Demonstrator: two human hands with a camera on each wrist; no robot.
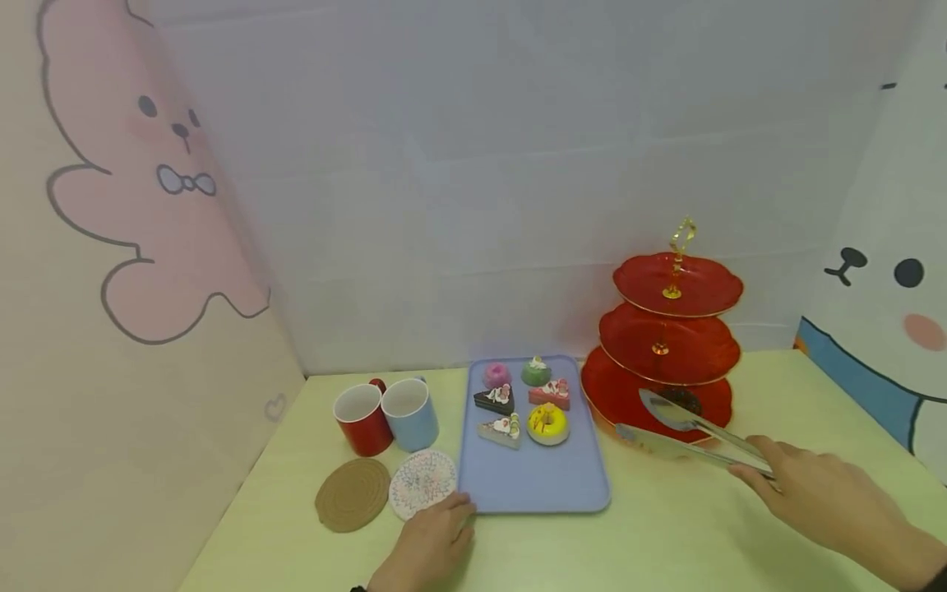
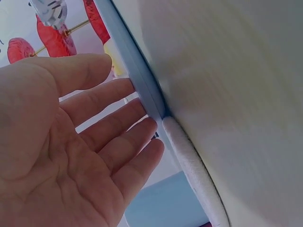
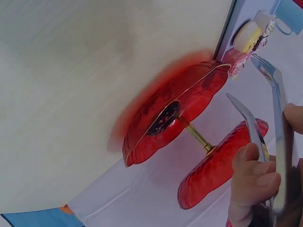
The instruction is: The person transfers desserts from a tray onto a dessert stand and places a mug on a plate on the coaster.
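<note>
My right hand grips a pair of metal serving tongs, whose tips stand apart in front of a red three-tier stand. Nothing shows between the tips in the right wrist view. On the stand's bottom plate lies a dark chocolate donut, partly hidden by the tongs in the head view. My left hand rests at the near left corner of a blue tray, its fingers loosely extended against the rim. Toy cakes sit on the tray, among them a yellow donut and a dark cake slice.
Left of the tray stand a red mug and a light blue mug. Before them lie a brown round coaster and a white patterned coaster, the latter close by my left hand. A white cloth wall closes off the back.
</note>
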